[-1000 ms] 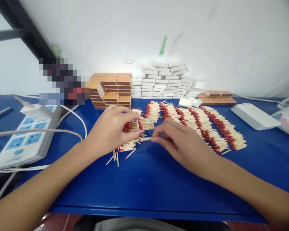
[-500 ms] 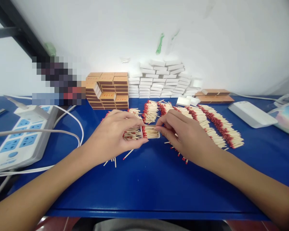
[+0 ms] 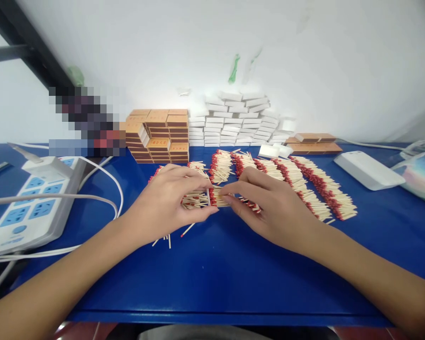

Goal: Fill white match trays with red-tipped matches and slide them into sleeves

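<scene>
Between the thumb and fingers of my left hand (image 3: 170, 193) is a small white matchbox tray (image 3: 208, 197). Red-headed matches (image 3: 216, 200) lie inside it, heads toward the left. My right hand (image 3: 269, 203) is closed in a pinch at the tray's right end, fingertips on the matches there. Those fingertips hide part of the tray, and exactly how many sticks they grip does not show. Loose matches (image 3: 194, 200) lie under and behind my left hand. Rows of matches (image 3: 322, 186) spread out behind and to the right of my right hand.
Brown matchboxes (image 3: 157, 137) stand stacked at the back left, beside a pile of white trays (image 3: 230, 125). More brown boxes (image 3: 315, 143) lie behind the rows. A power strip (image 3: 38, 203) with cables occupies the left; a white device (image 3: 368, 171) is at the right.
My right hand has shifted left and slightly down over the tray, covering its right end. My left hand keeps hold of the tray in nearly the same place.
</scene>
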`<state>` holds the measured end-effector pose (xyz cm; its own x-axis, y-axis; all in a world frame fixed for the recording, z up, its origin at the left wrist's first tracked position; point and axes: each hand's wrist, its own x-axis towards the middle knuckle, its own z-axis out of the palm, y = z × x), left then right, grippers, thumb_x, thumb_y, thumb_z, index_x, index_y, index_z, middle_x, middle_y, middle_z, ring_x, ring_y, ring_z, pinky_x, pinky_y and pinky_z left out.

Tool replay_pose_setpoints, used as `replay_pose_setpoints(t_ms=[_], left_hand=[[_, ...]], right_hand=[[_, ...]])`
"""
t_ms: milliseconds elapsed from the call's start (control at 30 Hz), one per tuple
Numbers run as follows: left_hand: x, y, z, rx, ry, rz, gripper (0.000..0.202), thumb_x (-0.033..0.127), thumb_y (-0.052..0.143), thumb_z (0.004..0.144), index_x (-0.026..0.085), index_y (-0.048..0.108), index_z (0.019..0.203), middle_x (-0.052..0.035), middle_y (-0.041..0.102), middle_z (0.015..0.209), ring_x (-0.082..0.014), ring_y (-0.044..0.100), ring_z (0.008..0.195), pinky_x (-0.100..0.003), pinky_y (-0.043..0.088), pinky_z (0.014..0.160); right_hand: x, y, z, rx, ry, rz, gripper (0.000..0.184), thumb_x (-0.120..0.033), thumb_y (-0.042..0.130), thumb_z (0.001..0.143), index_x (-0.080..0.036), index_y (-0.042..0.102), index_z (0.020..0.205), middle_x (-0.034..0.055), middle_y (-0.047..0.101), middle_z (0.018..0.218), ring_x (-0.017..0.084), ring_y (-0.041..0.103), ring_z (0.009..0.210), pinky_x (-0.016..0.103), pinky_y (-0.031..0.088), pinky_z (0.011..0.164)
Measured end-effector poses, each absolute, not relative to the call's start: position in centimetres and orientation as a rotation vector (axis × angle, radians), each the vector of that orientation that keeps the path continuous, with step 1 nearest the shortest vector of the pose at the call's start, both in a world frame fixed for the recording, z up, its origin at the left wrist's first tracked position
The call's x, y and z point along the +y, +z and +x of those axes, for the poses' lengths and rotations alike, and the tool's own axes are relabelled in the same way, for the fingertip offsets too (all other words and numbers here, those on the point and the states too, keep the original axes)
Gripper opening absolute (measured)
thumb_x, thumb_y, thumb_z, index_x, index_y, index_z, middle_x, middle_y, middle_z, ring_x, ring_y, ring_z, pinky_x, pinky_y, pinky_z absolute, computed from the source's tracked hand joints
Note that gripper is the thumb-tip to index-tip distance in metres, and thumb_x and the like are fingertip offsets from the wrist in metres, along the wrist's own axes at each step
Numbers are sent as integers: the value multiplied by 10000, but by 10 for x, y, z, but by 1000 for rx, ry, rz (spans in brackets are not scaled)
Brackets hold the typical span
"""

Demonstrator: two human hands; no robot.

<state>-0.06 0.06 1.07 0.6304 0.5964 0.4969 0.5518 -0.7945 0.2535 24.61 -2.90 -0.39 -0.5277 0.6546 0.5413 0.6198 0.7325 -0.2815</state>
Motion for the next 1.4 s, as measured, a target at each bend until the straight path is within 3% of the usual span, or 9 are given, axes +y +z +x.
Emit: replay_pose_setpoints(t_ms=[1400], left_hand=[[1,11,-2,939,910,2708,289,403,801,880,219,730,1091,-25,771,1123,-213,706,1059,-359,519,947]], right_hand=[[-33,-3,245,-2283,84,-831,165,-141,590,987,-165,736,1058,28,547,852,129,524,712,292,434,640]])
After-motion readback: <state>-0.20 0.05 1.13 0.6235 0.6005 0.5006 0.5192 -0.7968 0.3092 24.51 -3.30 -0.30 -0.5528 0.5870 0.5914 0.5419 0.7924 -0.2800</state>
